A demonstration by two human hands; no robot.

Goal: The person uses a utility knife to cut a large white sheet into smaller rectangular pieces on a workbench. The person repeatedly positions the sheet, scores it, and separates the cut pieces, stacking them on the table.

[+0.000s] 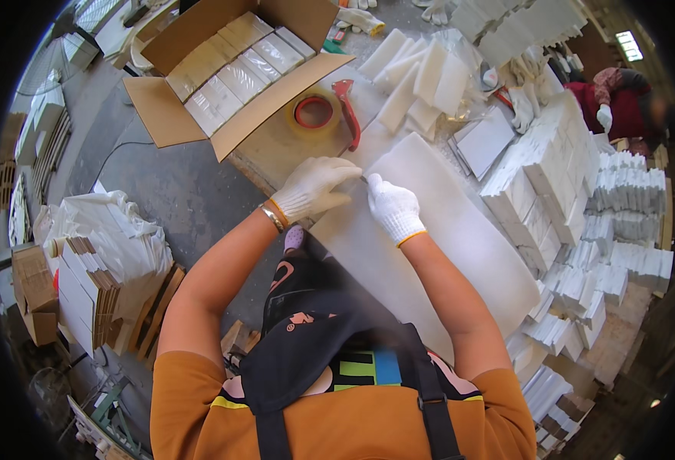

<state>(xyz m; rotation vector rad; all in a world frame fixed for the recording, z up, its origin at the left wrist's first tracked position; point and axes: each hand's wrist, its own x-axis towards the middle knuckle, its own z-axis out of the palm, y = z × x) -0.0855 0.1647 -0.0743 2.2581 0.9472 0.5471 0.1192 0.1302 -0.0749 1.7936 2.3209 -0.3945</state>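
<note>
My left hand [316,188], in a white knit glove, hovers over the table edge with its fingers stretched toward the right hand. Close beside its fingertips, my right hand [395,207] is closed, also gloved. A small dark thin thing shows at the right fingertips; its kind is too small to make out. Beneath the hands lies a white foam sheet [468,253] spread over the work surface. Beyond the left hand are a roll of clear tape [291,119] with a red core and a red curved tool [348,115], perhaps a tape cutter.
An open cardboard box [265,103] of wrapped white pieces stands far left. Foam pieces [403,88] lie at the back. Stacked white marble-look tiles [541,184] line the right side. Flat boards [88,287] stand at left. Another person [614,100] works far right.
</note>
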